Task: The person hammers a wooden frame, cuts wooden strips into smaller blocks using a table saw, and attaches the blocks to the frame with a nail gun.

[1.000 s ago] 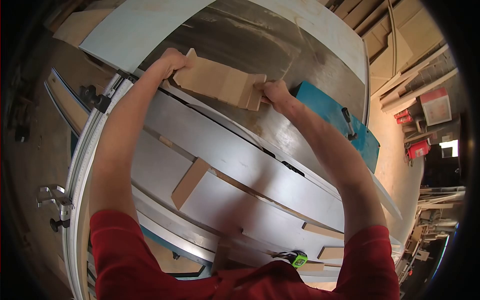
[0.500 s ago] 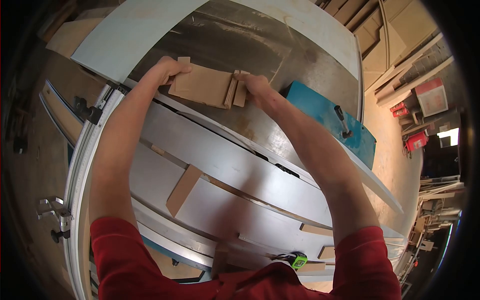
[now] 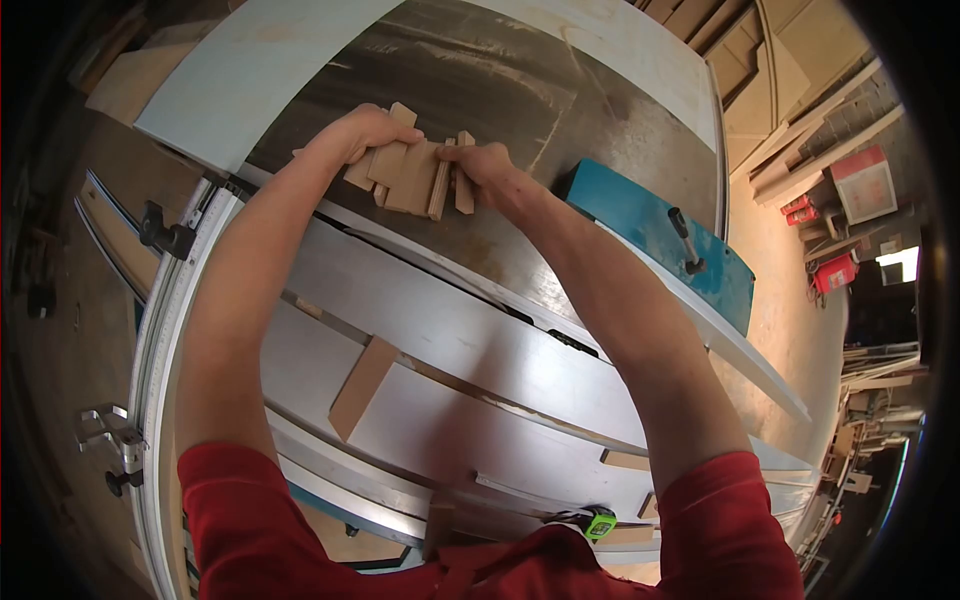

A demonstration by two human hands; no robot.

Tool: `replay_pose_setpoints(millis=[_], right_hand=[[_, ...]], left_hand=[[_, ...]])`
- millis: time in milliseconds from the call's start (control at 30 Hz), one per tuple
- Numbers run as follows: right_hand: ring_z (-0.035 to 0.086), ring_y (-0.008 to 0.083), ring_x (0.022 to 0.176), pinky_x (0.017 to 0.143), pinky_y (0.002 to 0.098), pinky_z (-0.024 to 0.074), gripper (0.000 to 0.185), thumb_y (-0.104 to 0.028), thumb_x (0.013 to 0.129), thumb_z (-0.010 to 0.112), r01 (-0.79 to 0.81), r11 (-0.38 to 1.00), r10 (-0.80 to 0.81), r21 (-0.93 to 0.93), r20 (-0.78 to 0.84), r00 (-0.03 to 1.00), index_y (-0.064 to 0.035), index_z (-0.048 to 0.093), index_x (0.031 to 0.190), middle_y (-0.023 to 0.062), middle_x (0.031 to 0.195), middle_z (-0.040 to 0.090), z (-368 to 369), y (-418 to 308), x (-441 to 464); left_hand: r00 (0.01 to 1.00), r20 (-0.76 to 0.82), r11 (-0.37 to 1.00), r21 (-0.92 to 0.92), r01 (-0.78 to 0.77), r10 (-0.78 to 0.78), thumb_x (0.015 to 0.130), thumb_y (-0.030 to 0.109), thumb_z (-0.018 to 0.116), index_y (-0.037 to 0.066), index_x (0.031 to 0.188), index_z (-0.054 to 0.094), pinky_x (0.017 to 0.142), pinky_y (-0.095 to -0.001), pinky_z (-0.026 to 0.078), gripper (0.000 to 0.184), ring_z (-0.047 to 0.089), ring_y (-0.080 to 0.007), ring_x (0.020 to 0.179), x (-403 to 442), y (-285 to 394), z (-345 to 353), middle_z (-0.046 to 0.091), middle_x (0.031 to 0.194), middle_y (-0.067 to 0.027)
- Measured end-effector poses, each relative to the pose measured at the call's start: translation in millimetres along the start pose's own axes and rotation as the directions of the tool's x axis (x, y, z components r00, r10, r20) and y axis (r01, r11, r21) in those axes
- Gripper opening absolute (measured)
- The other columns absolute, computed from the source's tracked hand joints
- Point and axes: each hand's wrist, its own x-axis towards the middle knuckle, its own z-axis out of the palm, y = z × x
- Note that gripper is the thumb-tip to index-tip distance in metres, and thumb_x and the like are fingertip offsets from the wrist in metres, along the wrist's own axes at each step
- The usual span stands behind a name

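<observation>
Over the dark metal saw table, several small flat wood pieces are bunched between my two hands. My left hand is closed on the left end of the bunch, its thumb lying on top; the fingers beneath are partly hidden. At the other end, my right hand is closed with thumb and fingertips on narrow upright wood strips. The pieces overlap unevenly, and some stick out past my left fingers.
A teal saw guard with a black handle extends to the right of my right hand. An aluminium rail with clamps runs along the left. Closer to me lie a loose brown board piece and a green tape measure.
The pieces in my left hand have shifted right over the others, narrowing the bunch and bringing my hands closer together. My right hand has moved slightly left.
</observation>
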Motion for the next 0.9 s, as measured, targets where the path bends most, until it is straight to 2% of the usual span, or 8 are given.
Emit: replay_pose_setpoints(millis=[100, 267, 333, 400, 433, 567, 800, 900], right_hand=[[0.074, 0.0300, 0.096, 0.077, 0.0412, 0.0635, 0.038, -0.017, 0.090, 0.081, 0.072, 0.994, -0.077, -0.084, -0.064, 0.995, 0.0148, 0.070, 0.109, 0.0207, 0.105, 0.073, 4.0, -7.7, -3.3], [0.074, 0.0314, 0.097, 0.076, 0.0410, 0.0626, 0.045, -0.020, 0.090, 0.082, 0.105, 0.991, -0.112, -0.083, -0.081, 0.990, 0.0161, 0.068, 0.113, 0.0234, 0.113, 0.072, 14.7, -11.0, 7.5], [0.074, 0.0317, 0.098, 0.077, 0.0423, 0.0633, 0.043, -0.018, 0.091, 0.080, 0.094, 0.994, -0.098, -0.047, -0.092, 0.991, 0.0151, 0.067, 0.115, 0.0234, 0.117, 0.071, 11.9, -10.2, 6.5], [0.072, 0.0288, 0.094, 0.078, 0.0425, 0.0635, 0.036, -0.015, 0.095, 0.077, 0.088, 0.974, -0.085, 0.209, -0.023, 0.996, 0.0125, 0.065, 0.115, 0.0183, 0.108, 0.069, 11.7, -9.8, -4.8], [0.072, 0.0288, 0.094, 0.078, 0.0425, 0.0635, 0.036, -0.015, 0.095, 0.077, 0.085, 0.974, -0.082, 0.212, -0.022, 0.996, 0.0125, 0.065, 0.115, 0.0183, 0.108, 0.069, 10.5, -9.6, 1.3], [0.073, 0.0301, 0.100, 0.081, 0.0432, 0.0635, 0.038, -0.014, 0.096, 0.075, 0.008, 0.997, -0.011, 0.080, 0.041, 0.999, 0.0141, 0.064, 0.119, 0.0208, 0.114, 0.069, 6.4, -14.1, 14.4], [0.074, 0.0280, 0.102, 0.079, 0.0430, 0.0619, 0.039, -0.018, 0.094, 0.078, 0.086, 0.967, -0.091, -0.239, -0.009, 0.996, 0.0137, 0.069, 0.116, 0.0212, 0.113, 0.073, 8.2, -24.8, 4.2], [0.073, 0.0272, 0.103, 0.082, 0.0431, 0.0616, 0.040, -0.018, 0.095, 0.078, 0.057, 0.985, -0.060, -0.161, -0.010, 0.998, 0.0134, 0.069, 0.117, 0.0208, 0.114, 0.073, 7.9, -29.7, 10.8]], left_hand=[[0.999, -0.027, 0.994, 0.102, 0.025, -0.023, 0.086, 0.024, 0.087, -0.010, 0.129, 0.062, 0.086, -0.0477, 0.063, 0.061, 0.074, -0.0320, 0.104, 7.1, 2.3, 2.9, 0.072, 0.120, -0.0215], [0.998, -0.036, 0.995, -0.083, 0.050, -0.054, 0.085, 0.023, 0.087, -0.007, 0.126, 0.065, 0.086, -0.0471, 0.063, 0.056, 0.074, -0.0317, 0.104, 17.6, 3.6, 10.3, 0.072, 0.121, -0.0196], [0.999, -0.017, 0.995, -0.086, 0.047, -0.049, 0.086, 0.023, 0.087, -0.007, 0.125, 0.065, 0.087, -0.0470, 0.063, 0.054, 0.074, -0.0312, 0.105, 14.6, 7.5, 10.9, 0.072, 0.121, -0.0192], [0.999, -0.003, 0.995, -0.087, 0.053, -0.054, 0.086, 0.023, 0.087, -0.006, 0.124, 0.066, 0.088, -0.0469, 0.063, 0.053, 0.073, -0.0306, 0.106, 9.7, 13.0, 10.0, 0.072, 0.121, -0.0188], [0.998, 0.047, 0.995, -0.091, 0.050, -0.045, 0.086, 0.024, 0.087, -0.006, 0.124, 0.066, 0.089, -0.0476, 0.062, 0.053, 0.073, -0.0302, 0.107, 12.3, 12.9, 10.4, 0.072, 0.121, -0.0183], [0.990, 0.142, 0.997, -0.078, 0.018, -0.006, 0.088, 0.027, 0.086, -0.004, 0.127, 0.065, 0.094, -0.0492, 0.059, 0.054, 0.071, -0.0295, 0.110, 22.3, 12.4, 14.1, 0.072, 0.121, -0.0164], [0.996, 0.060, 0.997, -0.020, 0.074, -0.073, 0.089, 0.029, 0.084, -0.001, 0.126, 0.067, 0.095, -0.0490, 0.057, 0.051, 0.069, -0.0285, 0.113, 18.3, 18.8, 27.6, 0.072, 0.122, -0.0146], [0.997, -0.045, 0.997, -0.053, 0.053, -0.055, 0.089, 0.026, 0.085, -0.004, 0.123, 0.068, 0.091, -0.0483, 0.059, 0.049, 0.072, -0.0289, 0.108, 19.3, 24.1, 31.0, 0.073, 0.119, -0.0155]])
